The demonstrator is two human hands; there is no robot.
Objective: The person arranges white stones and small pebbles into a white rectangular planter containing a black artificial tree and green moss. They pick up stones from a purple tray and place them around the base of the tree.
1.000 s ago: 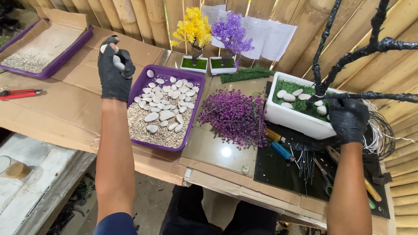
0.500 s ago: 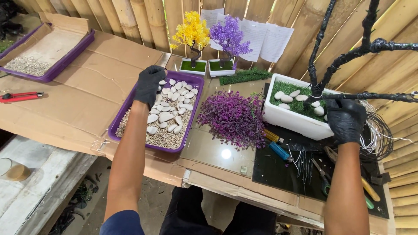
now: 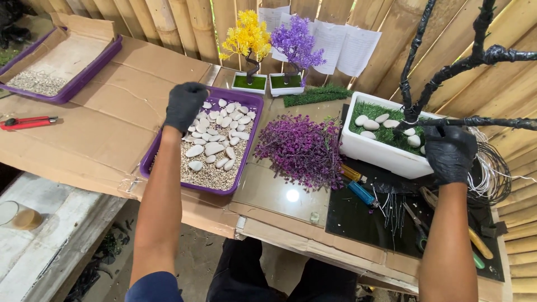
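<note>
Head view looks down on a cardboard-covered bench (image 3: 106, 140) where two black-gloved hands work. Nearest the left hand (image 3: 184, 105) is a purple tray (image 3: 246, 146) filled with fine gravel and a heap of white pebbles (image 3: 215, 131), too many to count; the hand rests over the tray's far left corner with its fingers curled down onto the pebbles, though whether they grip one cannot be told. A second purple tray (image 3: 84, 75), holding only a patch of gravel, sits well apart at the far left, with a red cutter (image 3: 27, 121) near it. The right hand (image 3: 450, 151) is clamped, fingers wrapped together, on a black-taped wire branch (image 3: 492, 121) of a bare tree frame that rises from a white rectangular planter (image 3: 372, 151). This planter holds green turf and about six white pebbles. Between tray and planter lies one bunch of purple foliage (image 3: 302, 148). Against the bamboo wall stand two small white pots, one with a yellow tree (image 3: 246, 39) and one with a purple tree (image 3: 296, 45).
</note>
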